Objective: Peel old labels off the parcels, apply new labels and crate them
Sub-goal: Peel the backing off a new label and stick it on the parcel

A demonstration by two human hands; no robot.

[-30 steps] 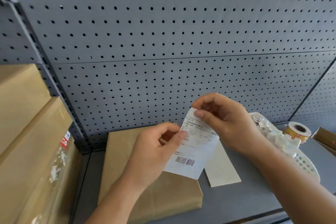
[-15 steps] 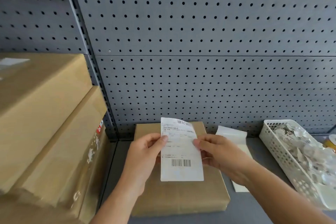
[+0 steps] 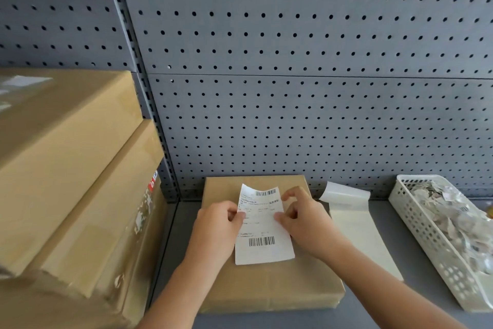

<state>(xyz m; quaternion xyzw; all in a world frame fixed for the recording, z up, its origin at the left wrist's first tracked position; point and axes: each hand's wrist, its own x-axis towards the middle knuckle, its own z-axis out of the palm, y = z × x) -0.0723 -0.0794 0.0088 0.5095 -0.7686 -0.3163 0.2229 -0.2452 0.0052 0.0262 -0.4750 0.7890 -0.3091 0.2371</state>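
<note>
A flat brown parcel (image 3: 269, 286) lies on the grey shelf against the pegboard. Over its top I hold a white label (image 3: 262, 246) with two barcodes. My left hand (image 3: 216, 232) pinches the label's left edge and my right hand (image 3: 304, 224) pinches its right edge. The label's lower part lies on or just above the parcel; its top end curls up off the surface.
Stacked cardboard boxes (image 3: 64, 182) fill the left side. A strip of label backing paper (image 3: 360, 232) lies right of the parcel. A white perforated basket (image 3: 426, 243) with several crumpled label scraps stands at the right. The grey pegboard (image 3: 293, 88) closes the back.
Both hands brought the label down from the air onto the parcel's top. The view swung left and down, bringing the stacked boxes further in.
</note>
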